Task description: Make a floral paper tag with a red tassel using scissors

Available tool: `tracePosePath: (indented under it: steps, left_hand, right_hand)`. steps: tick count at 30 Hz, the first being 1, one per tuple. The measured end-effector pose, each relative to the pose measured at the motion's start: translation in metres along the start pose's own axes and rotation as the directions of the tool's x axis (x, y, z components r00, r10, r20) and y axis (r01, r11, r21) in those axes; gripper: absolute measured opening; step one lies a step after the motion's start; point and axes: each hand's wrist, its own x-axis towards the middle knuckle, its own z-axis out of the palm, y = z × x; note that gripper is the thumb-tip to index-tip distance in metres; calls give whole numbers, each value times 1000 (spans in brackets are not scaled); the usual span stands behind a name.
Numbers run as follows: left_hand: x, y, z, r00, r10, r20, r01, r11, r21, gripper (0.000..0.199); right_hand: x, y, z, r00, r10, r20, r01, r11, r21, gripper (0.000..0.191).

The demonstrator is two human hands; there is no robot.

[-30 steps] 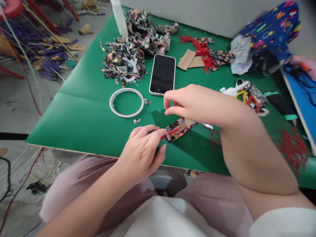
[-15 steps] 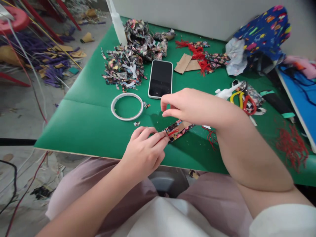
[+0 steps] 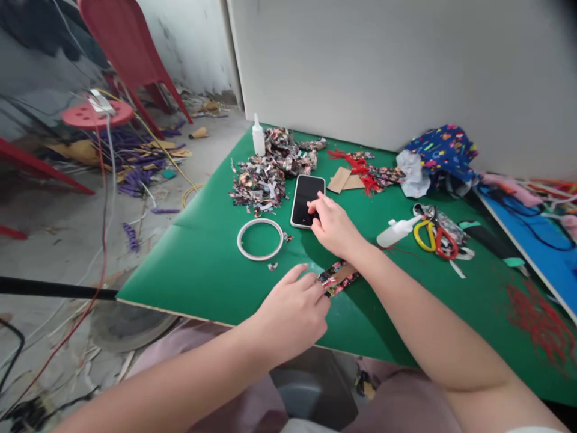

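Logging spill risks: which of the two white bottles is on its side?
The nearer bottle, beside the yellow handle; the farther bottle, by the floral scraps, stands upright.

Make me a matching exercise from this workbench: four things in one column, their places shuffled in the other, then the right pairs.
Things
1. Floral fabric strip with brown backing
2. White-edged, black-screened smartphone
3. White, ring-shaped roll
4. Blue, multicoloured-print cloth bundle

Places
A. Below the right hand's fingers
B. Near the pale grey panel, at the back right
C. At the left hand's fingers
D. Flat on the green tabletop, left of the phone

Pairs: 1-C, 2-A, 3-D, 4-B
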Motion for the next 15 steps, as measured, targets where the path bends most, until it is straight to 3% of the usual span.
tracePosePath:
  steps: [8, 15]
  left_hand:
    - [-8, 2, 15, 999, 35, -34, -33, 998, 57, 16]
    - [-7, 7, 6, 998, -53, -22, 56, 991, 118, 18]
  right_hand:
    - [-2, 2, 4, 999, 36, 14, -36, 999, -5, 21]
    - [-2, 7, 8, 999, 24, -49, -21, 998, 60, 21]
